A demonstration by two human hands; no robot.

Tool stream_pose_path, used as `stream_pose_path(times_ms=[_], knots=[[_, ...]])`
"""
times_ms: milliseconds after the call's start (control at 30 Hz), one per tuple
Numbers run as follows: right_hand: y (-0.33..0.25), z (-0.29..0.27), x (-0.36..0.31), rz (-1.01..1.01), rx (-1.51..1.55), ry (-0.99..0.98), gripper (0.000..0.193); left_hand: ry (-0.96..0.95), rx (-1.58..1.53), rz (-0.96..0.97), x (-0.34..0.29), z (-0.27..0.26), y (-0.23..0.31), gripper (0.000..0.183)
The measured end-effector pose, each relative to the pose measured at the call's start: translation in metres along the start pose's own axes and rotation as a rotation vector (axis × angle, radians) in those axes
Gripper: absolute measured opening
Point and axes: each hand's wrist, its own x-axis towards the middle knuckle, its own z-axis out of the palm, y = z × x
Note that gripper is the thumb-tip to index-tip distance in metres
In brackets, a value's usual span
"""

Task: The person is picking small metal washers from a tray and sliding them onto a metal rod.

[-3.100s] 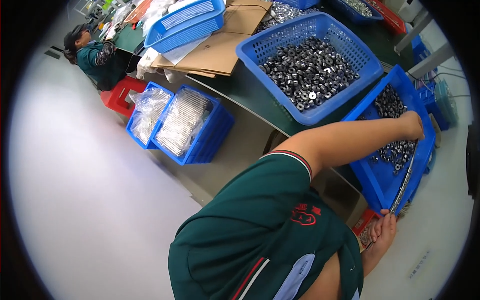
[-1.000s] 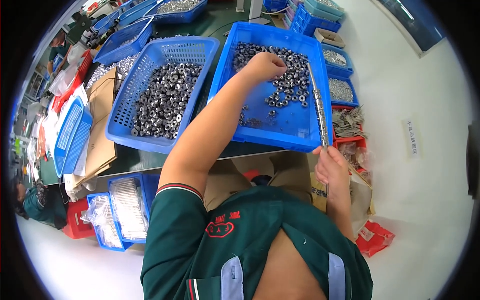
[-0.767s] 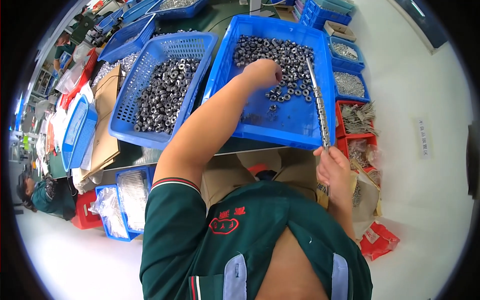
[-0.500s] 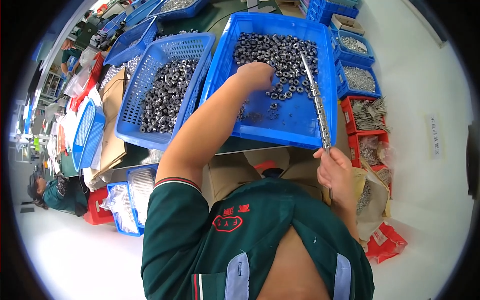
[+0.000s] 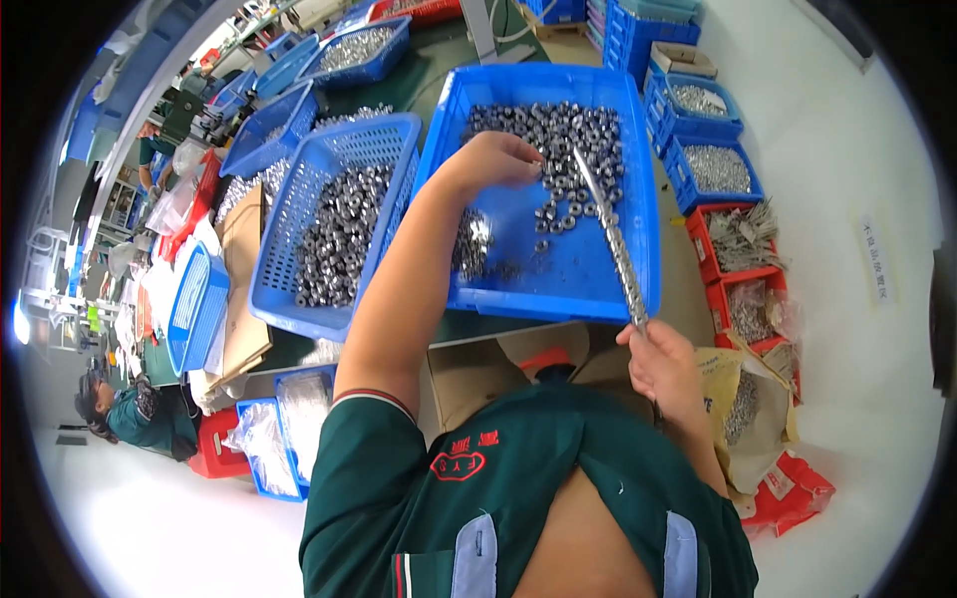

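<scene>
My right hand (image 5: 666, 367) is closed around the lower end of a thin metal rod (image 5: 586, 171) with a pointed tip. Shiny metal rings (image 5: 620, 254) are threaded along the rod's lower part. The rod leans over a deep blue tray (image 5: 578, 299) with its tip above the loose metal rings (image 5: 573, 130) heaped at the far side. My left hand (image 5: 490, 161) hovers over the tray's left part, fingertips pinched together beside the heap; what is between them is too small to make out. Below it lies a small dark pile of metal bits (image 5: 471, 247).
A perforated blue basket (image 5: 284, 234) full of metal rings stands left of the tray. On the right are stacked blue bins (image 5: 713, 164) and red bins (image 5: 738, 239) of metal parts. Cardboard (image 5: 239, 289) lies at far left. A person (image 5: 145, 419) is at lower left.
My left hand's fingers have opened out from a tighter curl into a pinch at the heap's edge. The rod's tip has swung slightly left. The whole view has shifted a little.
</scene>
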Motion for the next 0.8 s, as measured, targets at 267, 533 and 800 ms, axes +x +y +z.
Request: stream_pose_path(times_ms=[267, 533, 800], knots=[[0.009, 0.004, 0.003, -0.070, -0.075, -0.041, 0.015, -0.147, -0.933, 0.084, -0.013, 0.012, 0.019, 0.035], [0.007, 0.007, 0.006, -0.087, -0.084, -0.052, 0.014, -0.278, -0.906, 0.109, -0.015, 0.017, 0.027, 0.026], [-0.010, 0.014, -0.004, 0.010, -0.006, -0.064, 0.015, -0.336, -0.925, 0.151, -0.014, 0.004, 0.022, 0.021]])
